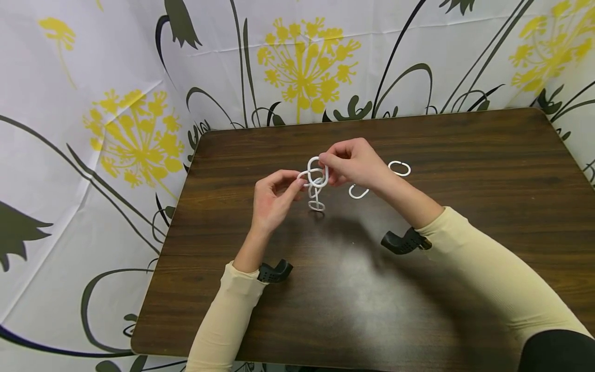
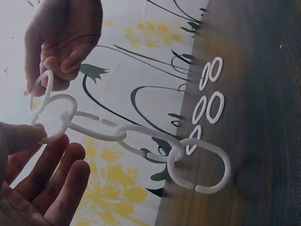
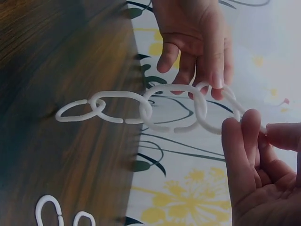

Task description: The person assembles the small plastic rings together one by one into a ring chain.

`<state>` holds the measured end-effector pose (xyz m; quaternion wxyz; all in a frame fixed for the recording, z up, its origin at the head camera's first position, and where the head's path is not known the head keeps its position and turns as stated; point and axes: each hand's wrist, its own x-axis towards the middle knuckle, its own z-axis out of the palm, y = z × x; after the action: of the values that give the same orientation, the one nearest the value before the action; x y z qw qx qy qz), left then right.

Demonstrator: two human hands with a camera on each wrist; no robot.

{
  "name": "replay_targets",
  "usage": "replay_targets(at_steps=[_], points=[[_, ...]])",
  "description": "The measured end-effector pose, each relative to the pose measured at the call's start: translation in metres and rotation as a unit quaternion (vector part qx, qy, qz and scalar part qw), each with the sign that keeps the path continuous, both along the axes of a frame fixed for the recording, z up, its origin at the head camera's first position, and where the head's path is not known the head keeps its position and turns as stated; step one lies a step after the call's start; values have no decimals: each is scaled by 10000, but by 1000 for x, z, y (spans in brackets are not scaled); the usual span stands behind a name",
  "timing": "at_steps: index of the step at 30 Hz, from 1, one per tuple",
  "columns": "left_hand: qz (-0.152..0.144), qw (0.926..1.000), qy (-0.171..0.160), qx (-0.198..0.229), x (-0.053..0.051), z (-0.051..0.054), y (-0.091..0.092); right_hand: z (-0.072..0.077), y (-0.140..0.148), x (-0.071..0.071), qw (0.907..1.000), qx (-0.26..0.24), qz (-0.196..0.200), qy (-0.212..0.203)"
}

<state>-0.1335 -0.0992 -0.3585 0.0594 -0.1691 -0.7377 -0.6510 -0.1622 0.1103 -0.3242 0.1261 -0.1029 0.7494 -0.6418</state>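
My left hand [image 1: 274, 199] pinches a white plastic chain link [image 2: 74, 104] between thumb and fingers. From that link hangs a short chain of several joined white links, its lowest link [image 2: 226, 167] just above the tabletop in the head view. My right hand [image 1: 357, 163] pinches another white link [image 1: 327, 175] at its upper right side. This link crosses the left hand's link; I cannot tell whether it is fully hooked through. Small gaps show in some of the oval links. The other fingers of my left hand are spread beneath the pinched link in the left wrist view.
Several loose white links [image 2: 223, 108] lie on the dark wooden table [image 1: 223, 227], beyond and under the right forearm. A flower-patterned cloth [image 1: 223, 67] hangs behind the table and along its left side. Black wrist devices [image 1: 402, 242] sit on both forearms.
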Motion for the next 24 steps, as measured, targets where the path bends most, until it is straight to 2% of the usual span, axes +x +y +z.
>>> replay_targets(at_steps=[3, 5, 10, 15, 18, 24], points=[[12, 10000, 20, -51, 0, 0, 0, 2, -2, 1, 9983, 400, -66, 413], [25, 9999, 35, -105, 1, 1, 1, 3, -2, 2, 9940, 771, -116, 765], [-8, 9998, 73, -170, 2, 1, 1, 6, -6, 6, 9744, 1626, -319, 1518], [49, 9995, 152, -256, 2, 1, 1, 6, -11, 9, 9594, 1987, -446, 1951], [83, 9994, 170, -299, 2, 1, 1, 5, -12, 8, 9578, 1976, -483, 2031], [80, 9996, 124, -230, 2, 0, 1, 3, -12, 6, 9630, 1838, -508, 1906]])
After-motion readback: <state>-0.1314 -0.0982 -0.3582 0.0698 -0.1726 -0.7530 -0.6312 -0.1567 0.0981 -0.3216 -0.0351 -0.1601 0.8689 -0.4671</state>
